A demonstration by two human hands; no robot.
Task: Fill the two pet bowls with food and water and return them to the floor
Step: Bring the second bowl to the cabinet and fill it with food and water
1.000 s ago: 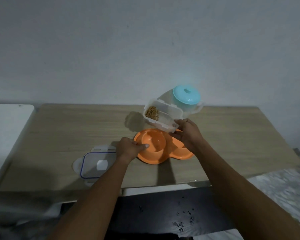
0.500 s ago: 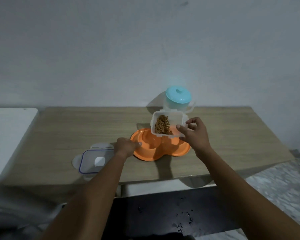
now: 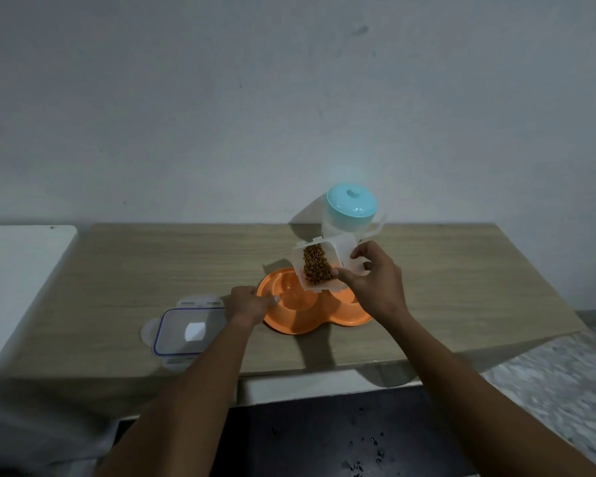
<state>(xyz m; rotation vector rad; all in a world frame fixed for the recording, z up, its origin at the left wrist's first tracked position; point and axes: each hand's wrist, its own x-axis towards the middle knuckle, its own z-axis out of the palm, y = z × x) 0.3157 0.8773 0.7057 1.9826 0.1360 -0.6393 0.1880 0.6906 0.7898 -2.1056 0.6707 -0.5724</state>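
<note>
I've tipped the tub (image 3: 319, 266) steeper: kibble (image 3: 315, 268) slides toward its mouth over the bowl (image 3: 289, 318) below my right fingers (image 3: 344, 275), which grip it; left fingers (image 3: 267, 299) pin the rim.

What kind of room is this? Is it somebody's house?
Probably a home, maybe a utility corner. A plain wooden table stands against a bare wall, and on it sit an orange double pet bowl and a lidded jug. The right hand tips a kibble tub.
</note>
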